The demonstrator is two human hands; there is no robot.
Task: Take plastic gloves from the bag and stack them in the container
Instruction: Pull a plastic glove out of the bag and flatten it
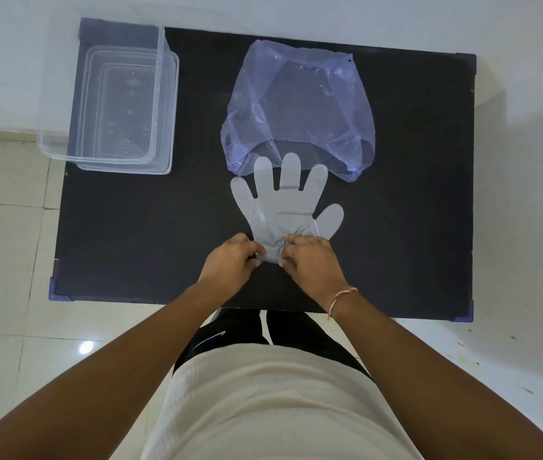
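On the table: a glove [281,207] lay flat on the black table [130,234], fingers pointing away toward the bag [296,104], fingertips just over the bag's open mouth.
Container: the container [110,101] stood at the table's far left corner, well apart from the glove; it looked empty, with no glove visible inside.
Progress: early by my judgement, with one glove out and none stacked; whether more remained in the bag could not be told.
Left hand: the left hand [230,262] was palm down at the cuff's left edge, fingers curled and pinching the plastic.
Right hand: the right hand [311,260] mirrored it on the cuff's right edge, fingertips gathering the wrinkled film.
Arms: both forearms reached forward and converged at the cuff.
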